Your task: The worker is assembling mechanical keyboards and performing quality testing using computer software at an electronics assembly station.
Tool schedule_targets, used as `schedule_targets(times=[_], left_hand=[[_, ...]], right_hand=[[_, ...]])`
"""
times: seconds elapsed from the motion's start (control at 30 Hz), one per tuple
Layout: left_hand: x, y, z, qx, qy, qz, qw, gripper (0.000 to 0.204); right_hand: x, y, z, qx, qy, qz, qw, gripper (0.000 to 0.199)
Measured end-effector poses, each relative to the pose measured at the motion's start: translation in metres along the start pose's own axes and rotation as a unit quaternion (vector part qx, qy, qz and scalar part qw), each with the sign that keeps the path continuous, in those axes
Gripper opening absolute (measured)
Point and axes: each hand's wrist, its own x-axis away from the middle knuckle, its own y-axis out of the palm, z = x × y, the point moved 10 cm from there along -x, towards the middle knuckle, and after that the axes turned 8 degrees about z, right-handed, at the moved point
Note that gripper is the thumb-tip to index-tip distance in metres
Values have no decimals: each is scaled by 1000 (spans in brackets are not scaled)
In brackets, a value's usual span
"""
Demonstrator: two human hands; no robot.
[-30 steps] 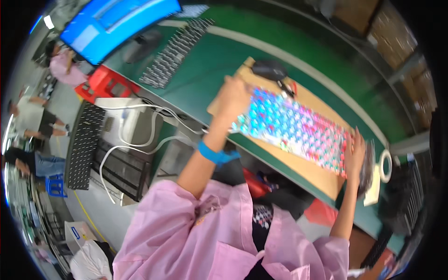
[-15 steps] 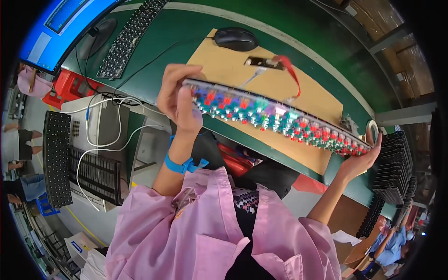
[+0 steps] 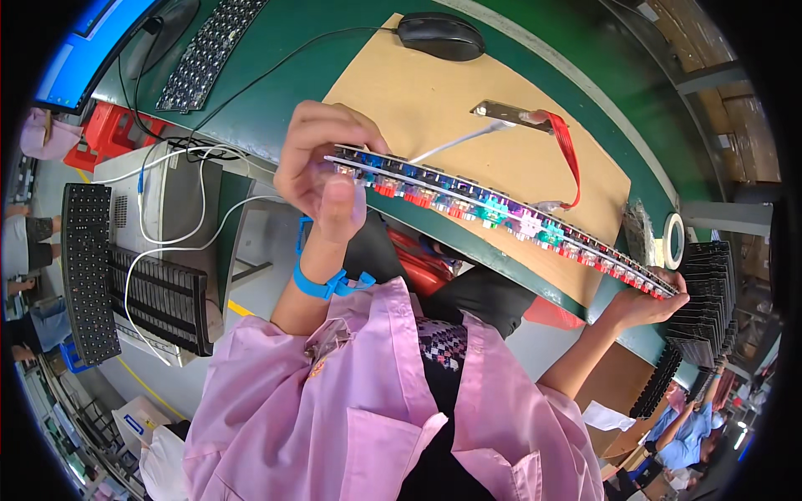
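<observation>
A keyboard without keycaps (image 3: 499,210) is held in the air, tipped nearly edge-on, with red, teal and purple switches along its plate. At its left end my left hand (image 3: 324,163) grips it, thumb below and fingers above. The other end rests in the closed fingers of my right hand (image 3: 647,305), lower and farther right. Beyond it a small dark board (image 3: 511,114) lies on a tan sheet (image 3: 376,88), joined to a red ribbon cable (image 3: 568,159) and a white cable (image 3: 459,138). Where the cables end behind the keyboard is partly hidden.
A black mouse (image 3: 441,37) sits at the sheet's far edge. Another switch-filled keyboard (image 3: 213,54) lies by the monitor (image 3: 79,54). Right of my right hand stand a tape roll (image 3: 673,240) and stacked black plates (image 3: 703,292). White cables hang over a grey cabinet (image 3: 167,200) at left.
The keyboard has turned from showing its many switches to nearly edge-on. Its right end has dropped slightly with my right hand. Both hands keep their grip.
</observation>
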Motion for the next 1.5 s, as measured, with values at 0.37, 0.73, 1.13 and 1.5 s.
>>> schedule_targets(times=[0.37,0.73,1.13,1.5], left_hand=[[4,0,1,-51,-16,-5,999,30],[0,11,-9,-58,-58,-43,996,36],[-27,-33,-99,-350,-355,-80,863,34],[-41,-35,-108,-716,-131,-230,646,31]], right_hand=[[4,-1,-4,14,1,7,1000,40],[-8,-6,-2,133,-86,2,987,35],[11,86,55,171,126,-420,882,38],[38,110,71,318,22,-486,814,24]])
